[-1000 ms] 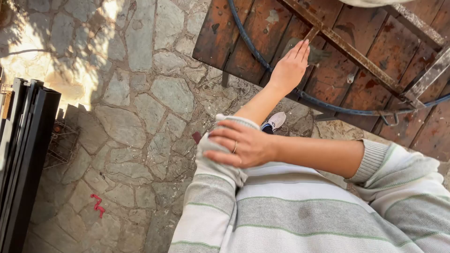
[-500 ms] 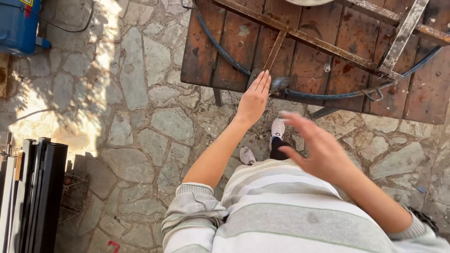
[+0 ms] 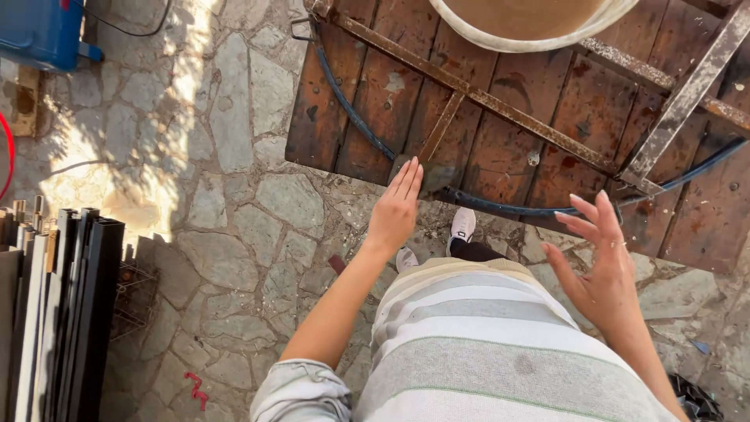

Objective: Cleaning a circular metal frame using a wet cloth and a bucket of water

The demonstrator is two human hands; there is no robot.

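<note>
The person is standing on stone paving at the near edge of a weathered wooden surface, and both hands are now free in the air. A second ago the right hand was resting on the left forearm; it is now lifting away toward four o'clock, fingers spread wide and holding nothing. The left hand is staying extended, fingers straight and together, flat over the surface's near edge beside a dark blue hose and a rusty metal bar; whether it is touching the wood cannot be told. A pale round tub is sitting at twelve o'clock, well apart from both hands.
</note>
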